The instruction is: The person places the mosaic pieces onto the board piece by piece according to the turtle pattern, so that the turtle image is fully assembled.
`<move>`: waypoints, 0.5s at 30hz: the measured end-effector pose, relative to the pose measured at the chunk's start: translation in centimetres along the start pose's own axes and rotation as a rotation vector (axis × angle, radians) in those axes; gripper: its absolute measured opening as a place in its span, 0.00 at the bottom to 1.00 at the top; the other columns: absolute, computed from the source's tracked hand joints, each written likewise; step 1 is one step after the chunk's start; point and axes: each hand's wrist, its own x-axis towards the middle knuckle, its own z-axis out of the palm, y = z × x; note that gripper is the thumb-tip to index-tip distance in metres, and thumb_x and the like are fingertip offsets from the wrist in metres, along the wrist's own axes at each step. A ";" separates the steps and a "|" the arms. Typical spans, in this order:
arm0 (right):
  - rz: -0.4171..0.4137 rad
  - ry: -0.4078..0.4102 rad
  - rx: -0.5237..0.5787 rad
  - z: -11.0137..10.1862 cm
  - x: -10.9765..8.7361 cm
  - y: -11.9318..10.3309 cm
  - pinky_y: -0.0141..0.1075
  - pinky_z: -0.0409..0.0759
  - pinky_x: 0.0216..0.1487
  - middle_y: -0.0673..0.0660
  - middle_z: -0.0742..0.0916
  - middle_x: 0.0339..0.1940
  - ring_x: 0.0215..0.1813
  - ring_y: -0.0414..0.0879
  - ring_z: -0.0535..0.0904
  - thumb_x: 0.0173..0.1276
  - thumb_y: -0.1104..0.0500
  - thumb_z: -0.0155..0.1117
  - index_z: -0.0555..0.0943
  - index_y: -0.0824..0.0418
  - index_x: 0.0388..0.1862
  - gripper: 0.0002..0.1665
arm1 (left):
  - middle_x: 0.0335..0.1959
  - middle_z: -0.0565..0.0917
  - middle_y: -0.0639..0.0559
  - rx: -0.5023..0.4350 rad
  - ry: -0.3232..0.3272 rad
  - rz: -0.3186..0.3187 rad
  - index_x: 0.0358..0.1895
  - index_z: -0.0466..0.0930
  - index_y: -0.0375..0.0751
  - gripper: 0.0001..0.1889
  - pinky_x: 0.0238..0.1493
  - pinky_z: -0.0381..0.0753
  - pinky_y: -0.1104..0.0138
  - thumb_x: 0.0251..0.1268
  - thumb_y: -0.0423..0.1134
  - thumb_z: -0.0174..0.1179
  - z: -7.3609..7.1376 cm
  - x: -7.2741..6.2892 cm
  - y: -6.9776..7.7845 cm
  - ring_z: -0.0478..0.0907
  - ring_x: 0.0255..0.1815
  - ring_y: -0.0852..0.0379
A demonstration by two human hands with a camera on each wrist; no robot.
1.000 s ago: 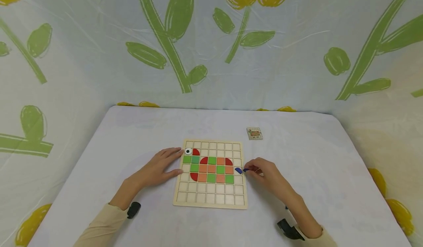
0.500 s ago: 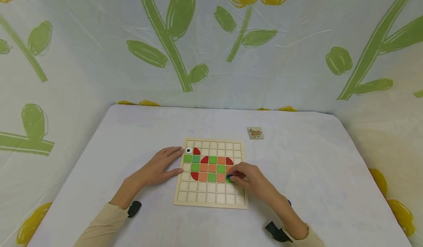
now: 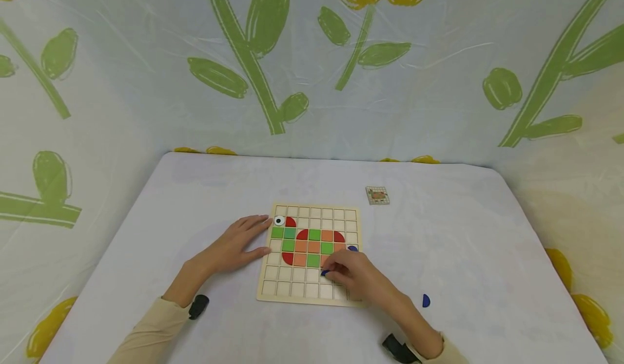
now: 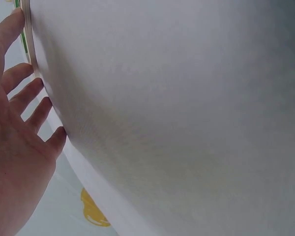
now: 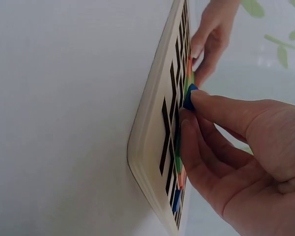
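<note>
A wooden grid board (image 3: 287,294) lies on the table, with red, green, orange and teal pieces and a white eye piece (image 3: 279,221) in its squares. My right hand (image 3: 359,275) pinches a small blue piece (image 5: 190,96) between thumb and fingers, over the squares just below the coloured ones. That hand hides part of the board's right side. Another blue piece (image 3: 352,248) sits in the board's right column, partly covered. My left hand (image 3: 233,249) has its fingers spread, thumb and fingertips at the board's left edge.
A blue half-circle piece (image 3: 426,300) lies on the white table cloth (image 3: 468,234) beside the right forearm. Behind the board, to the right, is a small picture card (image 3: 377,195). A cloth wall with printed plants (image 3: 263,17) rises past the table's far edge.
My right hand has carried the blue piece from the board's right edge leftward and nearer to me, over the lower squares. The half-circle by the forearm has come into full view. The left hand stays put.
</note>
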 end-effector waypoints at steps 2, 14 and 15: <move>-0.012 -0.007 -0.002 0.1 0.0 0.0 0.30 0.84 0.44 0.54 0.88 0.39 0.39 0.37 0.80 0.69 0.68 0.70 0.86 0.63 0.42 0.04 | 0.77 0.66 0.41 0.002 -0.002 -0.001 0.79 0.65 0.40 0.37 0.74 0.62 0.40 0.72 0.52 0.65 0.0 0.0 0.0 0.60 0.77 0.35; -0.096 0.002 -0.062 0.3 -0.1 -0.1 0.30 0.83 0.41 0.53 0.89 0.37 0.38 0.38 0.80 0.69 0.68 0.71 0.87 0.63 0.37 0.01 | 0.77 0.67 0.40 0.006 0.009 0.013 0.78 0.65 0.39 0.37 0.73 0.63 0.40 0.72 0.51 0.66 0.0 0.0 0.0 0.61 0.76 0.35; -0.101 0.005 -0.075 0.3 -0.1 -0.1 0.31 0.83 0.42 0.53 0.89 0.37 0.39 0.39 0.81 0.69 0.67 0.71 0.87 0.63 0.37 0.01 | 0.77 0.67 0.40 0.006 0.010 0.014 0.78 0.65 0.39 0.37 0.73 0.63 0.40 0.72 0.51 0.66 0.0 0.0 0.0 0.61 0.76 0.34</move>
